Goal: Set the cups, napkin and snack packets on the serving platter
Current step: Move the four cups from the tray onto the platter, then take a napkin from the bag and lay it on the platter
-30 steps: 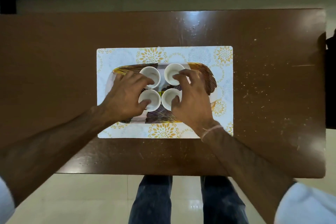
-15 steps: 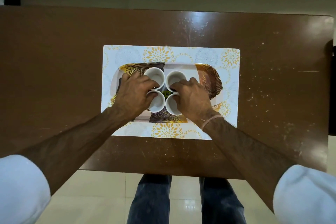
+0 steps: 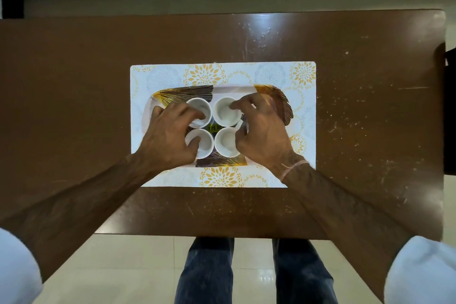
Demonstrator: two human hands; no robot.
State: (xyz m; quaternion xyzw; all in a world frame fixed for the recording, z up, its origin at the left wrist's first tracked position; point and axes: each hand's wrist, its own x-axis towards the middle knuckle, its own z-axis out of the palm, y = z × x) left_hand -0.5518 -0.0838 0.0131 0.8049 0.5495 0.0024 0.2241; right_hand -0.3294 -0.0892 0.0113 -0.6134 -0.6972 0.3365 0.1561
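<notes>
- The right hand has spread a bit wider than a moment ago; its fingers dip into the two right cups.
- The left hand still grips the two left cups, fingers inside.
- All four cups sit close together on the platter; I think they're just being tidied.
- No napkin or snack packets seen.
- The platter lies on a flowery mat on a scratched brown desk; pale floor below.

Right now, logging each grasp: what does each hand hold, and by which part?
Left hand: fingers in the two left cups, at their rims. Right hand: fingers on the two right cups, also at the rims.
</notes>
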